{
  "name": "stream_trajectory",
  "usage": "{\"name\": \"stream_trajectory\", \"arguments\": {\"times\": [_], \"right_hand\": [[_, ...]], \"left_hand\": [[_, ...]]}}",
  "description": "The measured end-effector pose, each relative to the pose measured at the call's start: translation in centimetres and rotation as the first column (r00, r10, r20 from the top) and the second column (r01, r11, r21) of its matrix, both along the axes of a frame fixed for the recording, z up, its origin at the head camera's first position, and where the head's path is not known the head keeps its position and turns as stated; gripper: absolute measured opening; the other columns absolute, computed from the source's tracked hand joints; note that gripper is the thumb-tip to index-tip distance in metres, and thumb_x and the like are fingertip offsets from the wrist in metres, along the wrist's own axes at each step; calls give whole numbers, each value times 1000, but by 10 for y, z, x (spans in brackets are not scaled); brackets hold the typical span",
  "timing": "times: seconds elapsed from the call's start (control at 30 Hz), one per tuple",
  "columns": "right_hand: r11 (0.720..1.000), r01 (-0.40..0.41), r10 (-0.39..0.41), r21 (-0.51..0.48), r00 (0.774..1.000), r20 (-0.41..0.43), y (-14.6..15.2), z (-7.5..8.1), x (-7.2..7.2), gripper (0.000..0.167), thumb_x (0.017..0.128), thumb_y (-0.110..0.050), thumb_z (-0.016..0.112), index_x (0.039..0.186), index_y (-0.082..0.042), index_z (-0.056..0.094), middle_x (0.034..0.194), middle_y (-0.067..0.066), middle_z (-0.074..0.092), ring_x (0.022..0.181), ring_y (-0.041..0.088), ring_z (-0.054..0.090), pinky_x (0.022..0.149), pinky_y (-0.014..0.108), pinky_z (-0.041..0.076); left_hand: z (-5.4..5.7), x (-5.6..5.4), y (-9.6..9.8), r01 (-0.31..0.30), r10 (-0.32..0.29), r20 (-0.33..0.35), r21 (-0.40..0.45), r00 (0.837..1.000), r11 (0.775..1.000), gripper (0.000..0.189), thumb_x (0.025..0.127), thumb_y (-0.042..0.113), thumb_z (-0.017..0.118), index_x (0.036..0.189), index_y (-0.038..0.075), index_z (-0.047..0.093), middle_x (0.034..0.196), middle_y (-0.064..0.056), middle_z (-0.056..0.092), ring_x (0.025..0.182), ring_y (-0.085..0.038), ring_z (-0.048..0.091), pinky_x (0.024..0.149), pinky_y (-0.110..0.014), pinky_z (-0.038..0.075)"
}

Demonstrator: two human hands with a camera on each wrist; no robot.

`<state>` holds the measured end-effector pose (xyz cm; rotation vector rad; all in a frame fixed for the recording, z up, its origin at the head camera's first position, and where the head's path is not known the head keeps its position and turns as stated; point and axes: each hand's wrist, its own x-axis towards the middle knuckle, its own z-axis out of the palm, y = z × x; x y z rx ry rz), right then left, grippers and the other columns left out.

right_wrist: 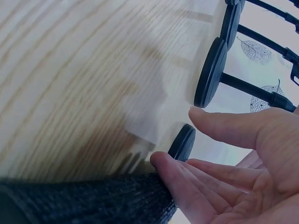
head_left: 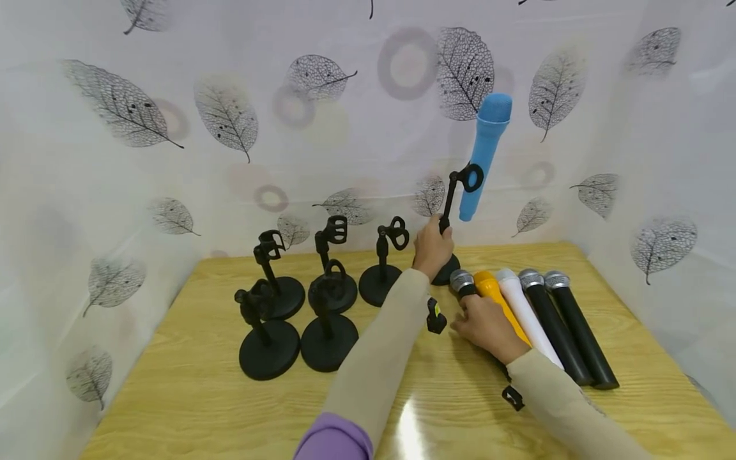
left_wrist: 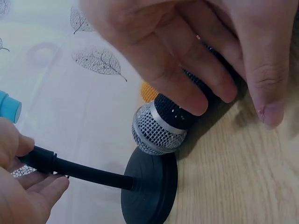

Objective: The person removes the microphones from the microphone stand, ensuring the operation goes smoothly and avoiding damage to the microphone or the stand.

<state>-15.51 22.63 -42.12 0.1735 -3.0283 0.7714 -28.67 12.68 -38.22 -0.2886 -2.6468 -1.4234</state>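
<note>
My left hand [head_left: 432,248] grips the pole of a black microphone stand [head_left: 450,199] at the back of the table. A blue microphone [head_left: 486,144] leans in that stand's ring clip, its head up and tilted right. My right hand [head_left: 489,324] rests on a black microphone with a silver mesh head [head_left: 462,281], which lies on the table. In the right wrist view, its fingers touch the dark glittery body [right_wrist: 93,203] while the thumb stays apart. The left wrist view shows the silver head [left_wrist: 159,130] close by the round stand base [left_wrist: 149,186].
Several black stands [head_left: 324,342] with bare clips stand on the left. To the right lie an orange microphone [head_left: 489,287], a white one [head_left: 529,313] and two black ones [head_left: 554,332] [head_left: 583,332]. A leaf-patterned sheet [head_left: 345,128] rises behind the wooden table [head_left: 190,383].
</note>
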Motion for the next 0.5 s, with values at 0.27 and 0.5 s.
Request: {"name": "stream_trajectory", "arguments": {"times": [0.27, 0.5], "right_hand": [[1000, 4, -4, 6, 1000, 17, -3, 0, -3, 24, 84, -13, 82, 81, 0, 62, 66, 4, 51, 56, 18, 47, 51, 30, 37], [1000, 22, -21, -8, 997, 71, 1, 2, -2, 26, 87, -16, 80, 95, 6, 68, 76, 8, 62, 62, 19, 54, 55, 33, 46]], "left_hand": [[-1, -2, -7, -6, 6, 25, -20, 1000, 1000, 41, 108, 27, 53, 146, 15, 47, 129, -10, 66, 113, -25, 64, 93, -39, 53], [-4, 2, -12, 39, -39, -4, -34, 999, 999, 39, 108, 26, 52, 145, 14, 49, 122, -9, 68, 108, -24, 66, 87, -37, 55]]}}
